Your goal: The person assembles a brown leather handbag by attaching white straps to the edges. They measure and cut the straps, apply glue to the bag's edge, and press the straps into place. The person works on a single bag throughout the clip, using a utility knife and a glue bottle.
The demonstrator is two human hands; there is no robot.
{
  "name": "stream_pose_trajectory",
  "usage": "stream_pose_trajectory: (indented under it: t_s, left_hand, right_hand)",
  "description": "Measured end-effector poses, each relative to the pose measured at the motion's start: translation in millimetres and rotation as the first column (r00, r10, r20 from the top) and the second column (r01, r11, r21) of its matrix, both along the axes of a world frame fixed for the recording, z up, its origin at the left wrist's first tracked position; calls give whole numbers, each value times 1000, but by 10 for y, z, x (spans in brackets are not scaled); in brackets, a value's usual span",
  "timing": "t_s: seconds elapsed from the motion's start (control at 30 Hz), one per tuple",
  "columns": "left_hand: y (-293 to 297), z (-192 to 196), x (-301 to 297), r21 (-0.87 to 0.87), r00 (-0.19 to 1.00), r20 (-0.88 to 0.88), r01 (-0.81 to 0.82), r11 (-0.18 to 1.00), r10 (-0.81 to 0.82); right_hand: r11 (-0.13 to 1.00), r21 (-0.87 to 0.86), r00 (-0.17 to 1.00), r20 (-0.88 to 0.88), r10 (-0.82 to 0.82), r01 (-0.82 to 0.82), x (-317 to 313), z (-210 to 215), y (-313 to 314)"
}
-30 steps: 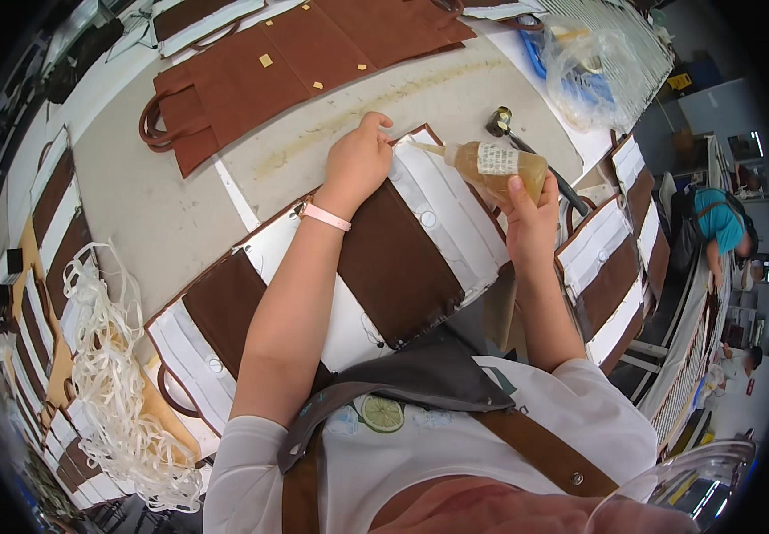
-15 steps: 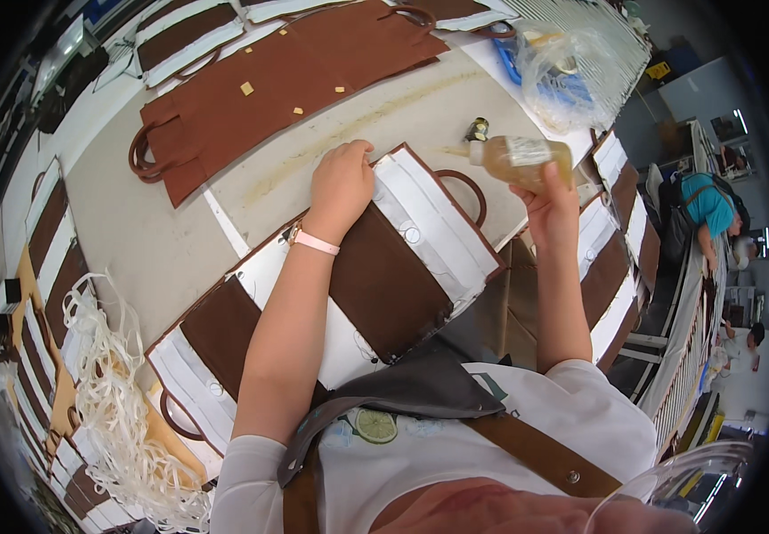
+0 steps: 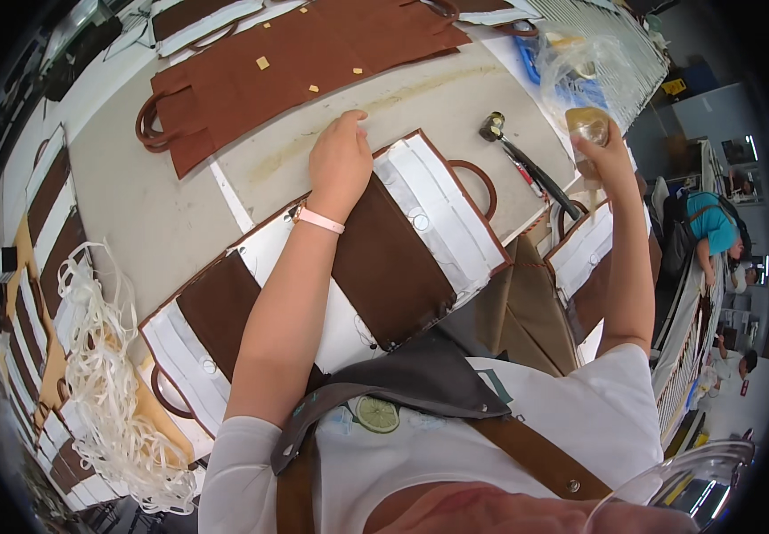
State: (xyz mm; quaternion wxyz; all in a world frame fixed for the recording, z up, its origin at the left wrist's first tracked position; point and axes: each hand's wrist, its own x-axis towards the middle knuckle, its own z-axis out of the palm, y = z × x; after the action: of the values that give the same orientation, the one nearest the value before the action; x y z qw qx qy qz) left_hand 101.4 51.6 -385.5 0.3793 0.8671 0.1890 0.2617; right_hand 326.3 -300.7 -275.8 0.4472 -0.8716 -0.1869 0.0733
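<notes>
A bag panel of dark brown and white bands, with brown edging and a loop handle at each end, lies slantwise before me. My left hand rests at its far edge, fingers stretched out and nothing visible in them. Off to the right, my right hand grips a squeeze bottle of amber liquid. The bottle is tilted base up, its nozzle pointing down near another brown and white bag panel. Between the hands lie a black-handled hammer and a red pen.
A reddish-brown bag piece with handles and small yellow patches lies at the back. White strips heap at the left. A clear plastic bag sits back right. A person in teal is far right.
My right hand has moved right with the bottle and turned it from nozzle-left to nozzle-down. The hammer and pen have come into sight. My left hand stays by the panel's edge.
</notes>
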Motion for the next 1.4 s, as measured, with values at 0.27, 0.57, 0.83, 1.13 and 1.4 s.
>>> stream_pose_trajectory:
  t_s: [0.27, 0.57, 0.83, 1.13, 1.4]
  left_hand:
    - [21, -137, 21, 24, 999, 46, 0, 1000, -1]
    - [73, -75, -596, 352, 974, -118, 225, 908, -196]
    - [306, 16, -1670, 446, 975, -215, 150, 882, -57]
    - [324, 9, -1727, 446, 975, -215, 144, 883, -50]
    - [377, -38, -1725, 453, 969, -242, 160, 877, -52]
  right_hand:
    - [84, -931, 645, 309, 698, 355, 277, -290, 476]
    - [362, -911, 563, 409, 718, 199, -47, -393, 747]
    - [573, -818, 803, 372, 466, 46, -422, -839, 220]
    - [979, 8, 854, -488, 182, -204, -360, -156, 767]
    - [895, 194, 902, -88, 423, -401, -1125, 336, 1593]
